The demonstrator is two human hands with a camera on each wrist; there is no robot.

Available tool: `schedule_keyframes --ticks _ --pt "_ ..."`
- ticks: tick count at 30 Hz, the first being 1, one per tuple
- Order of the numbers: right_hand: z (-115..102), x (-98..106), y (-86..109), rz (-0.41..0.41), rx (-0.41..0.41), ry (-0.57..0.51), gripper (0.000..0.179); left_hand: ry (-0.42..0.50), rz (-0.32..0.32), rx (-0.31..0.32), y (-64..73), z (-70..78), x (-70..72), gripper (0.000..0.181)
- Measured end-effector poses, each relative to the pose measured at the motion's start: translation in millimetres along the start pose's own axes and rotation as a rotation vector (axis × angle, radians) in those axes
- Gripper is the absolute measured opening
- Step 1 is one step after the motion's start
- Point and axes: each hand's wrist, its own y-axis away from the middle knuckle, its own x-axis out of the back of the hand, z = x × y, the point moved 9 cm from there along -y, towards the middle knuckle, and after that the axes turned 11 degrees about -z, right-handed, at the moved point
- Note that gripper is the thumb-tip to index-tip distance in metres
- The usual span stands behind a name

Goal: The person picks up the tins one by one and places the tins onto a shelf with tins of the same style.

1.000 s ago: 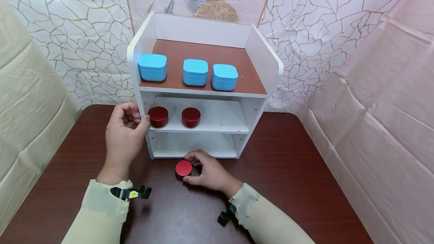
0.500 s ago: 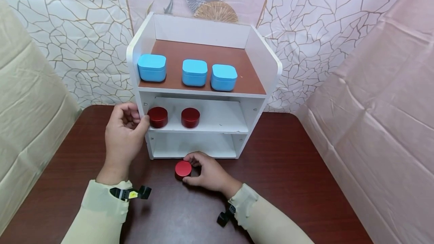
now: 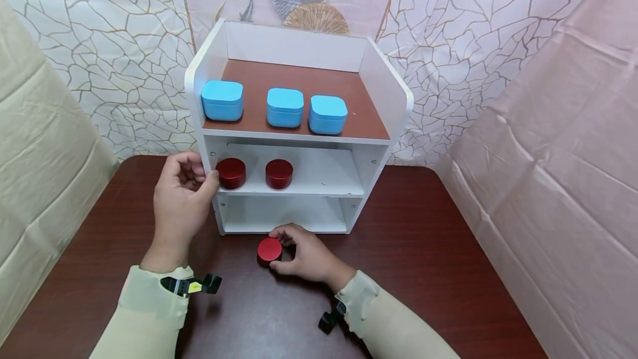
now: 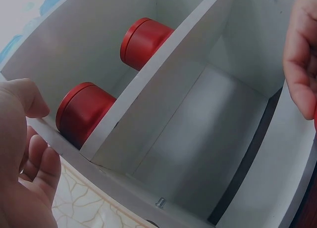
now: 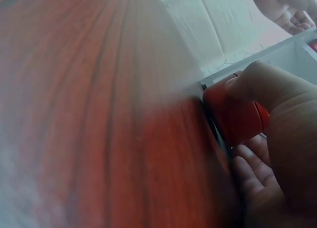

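Observation:
A round red tin [image 3: 269,250] stands on the table just in front of the white shelf unit [image 3: 294,46]. My right hand [image 3: 310,254] holds it from the right, thumb on the near side and fingers on the far side. In the right wrist view the thumb lies across the tin [image 5: 233,114]. At the unit's left side, my left hand [image 3: 180,201] grips the front edge of the side panel. The left wrist view has its thumb [image 4: 32,97] at the panel's front and its curled fingers [image 4: 42,161] on the outer face, beside the leftmost red tin [image 4: 84,112].
Two more red tins, one at the left [image 3: 231,173] and one nearer the middle [image 3: 279,174], stand on the middle shelf. The brown top shelf [image 3: 294,76] bears three blue boxes [image 3: 285,107] along its front. Fabric drapes [image 3: 558,143] enclose the dark red table [image 3: 423,248].

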Motion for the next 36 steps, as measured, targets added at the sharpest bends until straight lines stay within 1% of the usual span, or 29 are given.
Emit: schedule_keyframes --ticks 8,13,19,28,36 --pt "2.4 -0.1 1.7 0.003 0.009 -0.039 0.059 -0.002 -0.002 0.001 0.3 -1.5 0.1 0.036" --pt "1.4 -0.3 1.6 0.001 0.033 -0.046 0.061 -0.001 -0.002 0.001 0.9 -0.9 0.0 0.036" --pt "2.0 0.0 1.7 0.005 0.041 -0.056 0.060 0.004 -0.001 0.001 1.7 1.0 -0.2 0.036" --pt "-5.9 9.3 3.3 0.018 0.060 -0.050 0.058 -0.003 -0.004 0.011 0.5 -1.2 -0.3 0.037" --pt "-16.1 17.4 4.8 0.022 0.082 -0.044 0.057 0.021 -0.004 -0.016 -1.1 -1.8 -0.4 0.037"
